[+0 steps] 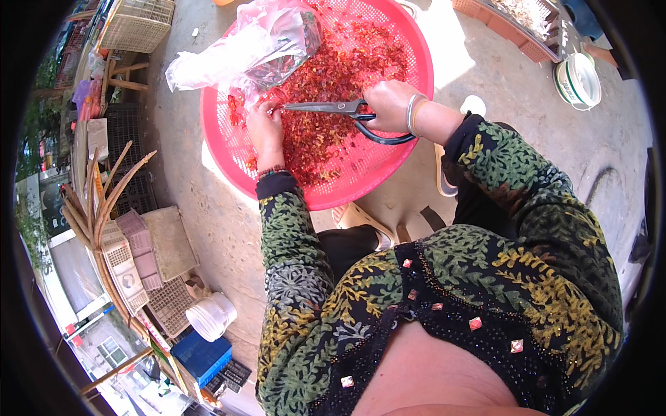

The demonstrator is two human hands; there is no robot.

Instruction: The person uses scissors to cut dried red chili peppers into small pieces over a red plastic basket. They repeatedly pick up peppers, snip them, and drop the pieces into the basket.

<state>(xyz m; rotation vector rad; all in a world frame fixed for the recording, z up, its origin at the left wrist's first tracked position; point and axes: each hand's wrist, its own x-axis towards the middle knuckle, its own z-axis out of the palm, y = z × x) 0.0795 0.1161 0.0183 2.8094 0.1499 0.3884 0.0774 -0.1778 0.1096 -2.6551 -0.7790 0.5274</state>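
Note:
My right hand (387,106) grips a pair of scissors (325,107) with black handles, their blades pointing left and looking nearly closed. At the blade tips is my left hand (265,130), its fingertips pinched; whatever they may hold is too small to make out. Both hands are over a round red plastic basket (221,151) with a perforated bottom. Cut red pieces, apparently dried chili peppers (322,151), are spread across it. A clear and whitish plastic bag (218,65) lies over the basket's far left part, just beyond my left hand, with dark contents showing through.
Stacked plastic crates (138,249), a white bucket (210,316) and a blue crate (203,356) stand along the left. At the upper right are a white bucket with a green band (576,80) and a reddish-brown crate (499,26) of pale material. My sandalled foot (364,221) is below the basket.

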